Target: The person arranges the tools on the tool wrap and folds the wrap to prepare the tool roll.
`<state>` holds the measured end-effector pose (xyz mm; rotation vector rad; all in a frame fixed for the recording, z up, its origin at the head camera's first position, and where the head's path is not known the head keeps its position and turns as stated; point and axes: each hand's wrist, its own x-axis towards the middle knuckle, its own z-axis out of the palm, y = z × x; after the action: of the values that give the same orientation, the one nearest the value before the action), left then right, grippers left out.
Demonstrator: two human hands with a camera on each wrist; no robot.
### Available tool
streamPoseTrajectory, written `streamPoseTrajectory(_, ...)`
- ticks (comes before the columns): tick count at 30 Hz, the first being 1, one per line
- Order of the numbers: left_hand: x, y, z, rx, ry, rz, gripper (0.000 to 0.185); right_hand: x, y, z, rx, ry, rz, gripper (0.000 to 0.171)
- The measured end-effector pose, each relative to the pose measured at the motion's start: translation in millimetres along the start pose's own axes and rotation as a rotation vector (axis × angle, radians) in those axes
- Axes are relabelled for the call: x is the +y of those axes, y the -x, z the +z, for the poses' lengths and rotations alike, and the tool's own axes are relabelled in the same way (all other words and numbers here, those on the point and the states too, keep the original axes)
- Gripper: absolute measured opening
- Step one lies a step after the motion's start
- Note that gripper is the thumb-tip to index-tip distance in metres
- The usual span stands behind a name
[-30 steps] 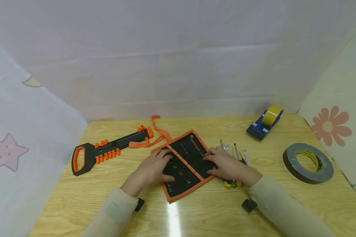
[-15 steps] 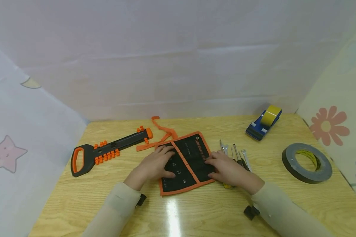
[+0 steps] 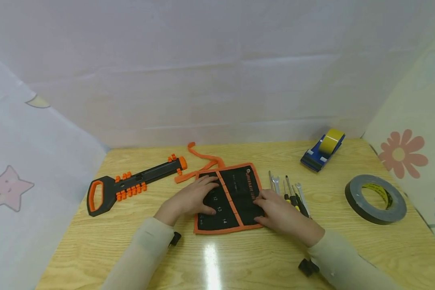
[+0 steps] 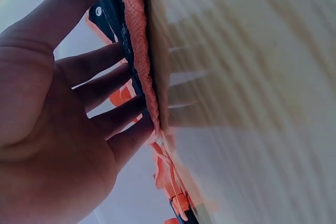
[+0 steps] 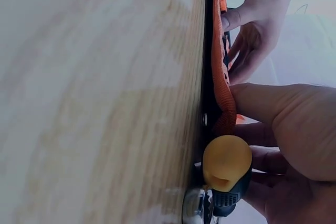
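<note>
A black tool roll pouch [image 3: 235, 189] with orange trim and printed size numbers lies unfolded flat on the wooden table [image 3: 239, 262]. My left hand [image 3: 193, 198] presses its left half with straight, spread fingers. My right hand [image 3: 275, 209] lies flat on the pouch's right edge. In the left wrist view the fingers of my left hand [image 4: 58, 114] lie against the pouch's orange edge [image 4: 137, 45]. The right wrist view shows my right hand [image 5: 286, 129] beside the orange trim [image 5: 220, 82] and a yellow screwdriver handle [image 5: 227, 162].
Several small wrenches and screwdrivers [image 3: 291, 193] lie just right of the pouch. Its orange tie strap [image 3: 203, 161] trails toward the back. A black and orange handled tool [image 3: 130, 184] lies at left, a blue tape dispenser [image 3: 322, 152] at back right, a grey tape roll [image 3: 376, 199] at right.
Both hands have turned the pouch from a diagonal lie to roughly square with the table's front edge and slid it slightly right. The strap followed.
</note>
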<state>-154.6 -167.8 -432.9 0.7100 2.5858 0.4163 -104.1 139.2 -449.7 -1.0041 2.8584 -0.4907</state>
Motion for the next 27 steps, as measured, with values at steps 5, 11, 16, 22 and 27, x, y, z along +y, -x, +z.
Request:
streamPoseTrajectory(5, -1.2, -4.3, -0.5, -0.001, 0.007, 0.025, 0.089, -0.9, 4.5, -0.8, 0.014, 0.021, -0.016, 0.044)
streamPoseTrajectory(11, -2.9, -8.3, 0.5, -0.006, 0.016, 0.039, 0.089, -2.7, 6.1, -4.5, 0.022, 0.034, -0.039, 0.043)
streamPoseTrajectory(16, -2.7, -7.9, -0.7, -0.013, 0.020, 0.037, 0.089, -3.9, 6.8, -3.1, 0.023, 0.043, -0.038, 0.045)
streamPoseTrajectory(22, -2.1, -7.1, -2.7, -0.012, 0.021, 0.049, 0.089, -4.9, 6.4, -1.2, 0.018, 0.047, -0.031, 0.046)
streamPoseTrajectory(27, -2.8, -7.9, -3.2, -0.017, 0.018, 0.052, 0.089, -5.4, 6.5, -0.9, 0.013, 0.036, -0.024, 0.045)
